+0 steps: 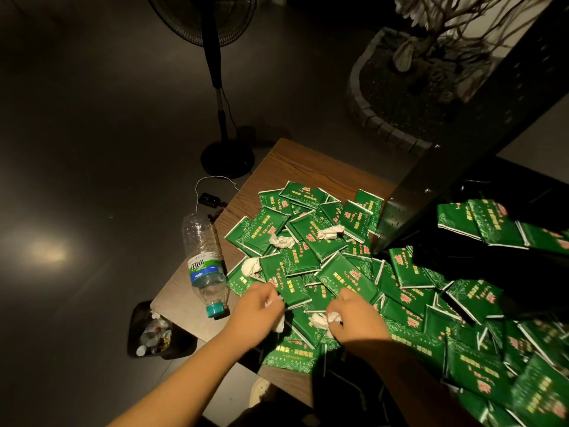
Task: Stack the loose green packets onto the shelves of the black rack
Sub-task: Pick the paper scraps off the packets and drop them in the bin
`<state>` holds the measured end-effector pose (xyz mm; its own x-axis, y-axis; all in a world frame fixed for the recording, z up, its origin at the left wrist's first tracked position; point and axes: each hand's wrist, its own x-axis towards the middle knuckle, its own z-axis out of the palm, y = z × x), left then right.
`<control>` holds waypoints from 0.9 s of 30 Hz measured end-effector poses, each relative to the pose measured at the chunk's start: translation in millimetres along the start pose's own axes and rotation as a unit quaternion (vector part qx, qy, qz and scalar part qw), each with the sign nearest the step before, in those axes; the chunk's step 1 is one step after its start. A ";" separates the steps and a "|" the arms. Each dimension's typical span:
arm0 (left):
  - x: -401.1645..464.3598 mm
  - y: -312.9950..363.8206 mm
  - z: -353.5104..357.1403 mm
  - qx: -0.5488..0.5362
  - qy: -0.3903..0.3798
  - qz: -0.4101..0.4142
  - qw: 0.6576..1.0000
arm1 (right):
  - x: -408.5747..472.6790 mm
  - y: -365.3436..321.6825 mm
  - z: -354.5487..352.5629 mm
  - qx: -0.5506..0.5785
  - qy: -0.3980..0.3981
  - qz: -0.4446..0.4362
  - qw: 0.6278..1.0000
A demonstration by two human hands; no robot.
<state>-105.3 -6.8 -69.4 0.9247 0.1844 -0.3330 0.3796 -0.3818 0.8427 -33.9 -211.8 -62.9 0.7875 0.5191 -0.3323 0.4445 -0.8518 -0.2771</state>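
From the head camera I look down on a wooden table [246, 192] in dim light; both forearms enter from the bottom edge and reach up toward the middle of the frame. My left hand [257, 306] sits at lower centre, knuckles up, fingers curled and pinching a scrap of crumpled white tissue [279, 325] that hangs below it; my right hand [357, 315] lies just beside it to the right, also knuckles up, fingers clenched round another white tissue wad [334, 318].

The green packets [303, 241] lie in a loose heap across the table from centre to lower right, flat and overlapping; their long axes point every way, many running diagonally from lower left to upper right; those at the far right are blurred. More white wads [281, 241] sit on the heap above the hands.

The black rack [480, 124] rises at the right, its upright slanting to the upper right corner; a few packets lie on a dark shelf [492, 224] at right centre.

A plastic bottle [204, 263] lies on the table's left edge, cap toward the bottom; a bin [154, 331] stands on the floor at lower left; a standing fan [215, 87] is at the top centre.
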 end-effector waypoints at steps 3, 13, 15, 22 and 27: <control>5.8 7.6 2.2 -0.235 0.017 -0.143 0.961 | 0.2 1.7 2.0 0.003 -0.034 -0.012 0.999; 9.8 37.0 26.4 -0.364 -0.022 -0.235 0.901 | 5.8 -17.3 -8.8 0.267 0.061 -0.007 0.962; 10.4 48.2 29.7 -0.429 -0.048 -0.241 0.869 | 10.7 -29.3 -13.4 0.325 0.064 0.009 0.944; 15.4 67.8 23.3 -0.587 -0.142 -0.219 0.766 | 20.2 -60.7 -24.9 0.121 0.040 -0.009 0.992; 29.2 55.0 12.0 -0.538 -0.108 -0.195 0.813 | 40.4 -53.2 -39.5 0.073 -0.038 -0.012 0.997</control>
<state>-57.0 -33.3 -37.9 0.7678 -0.1051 -0.6321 0.5076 0.7018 0.4999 -8.9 -148.3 -26.0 0.7406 0.5473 -0.3899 0.3914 -0.8230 -0.4117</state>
